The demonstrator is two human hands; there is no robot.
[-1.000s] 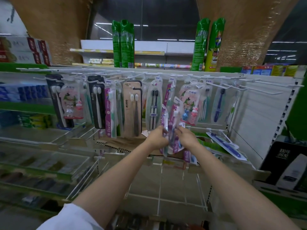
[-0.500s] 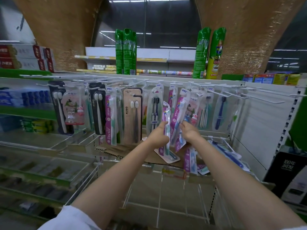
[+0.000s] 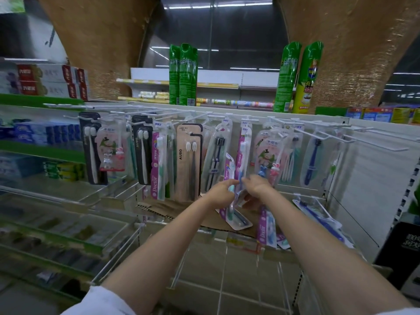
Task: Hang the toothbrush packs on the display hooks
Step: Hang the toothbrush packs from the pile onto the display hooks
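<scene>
My left hand [image 3: 221, 192] grips a pink-backed toothbrush pack [image 3: 229, 165] whose top leans toward the rack. Close beside it, my right hand [image 3: 258, 188] pinches the lower end of a second pink pack [image 3: 244, 151] that reaches up to a white display hook [image 3: 246, 120]. Both hands meet in front of the rack's middle. A row of white hooks carries several hanging toothbrush packs, among them a tan AUBO pack [image 3: 188, 160]. Empty hooks [image 3: 375, 142] stick out on the right.
A flattened cardboard box [image 3: 163, 205] lies on the shelf under the hooks, with loose toothbrush packs [image 3: 267, 226] at its right. Green spray cans [image 3: 183, 73] stand on top of the rack. Toothpaste boxes [image 3: 45, 133] fill the shelves at left. A black box [image 3: 406, 242] stands at right.
Both hands rose from the loose packs toward the hooks. The right hand's pack went from shelf level up to the hook; the left hand still holds its pack.
</scene>
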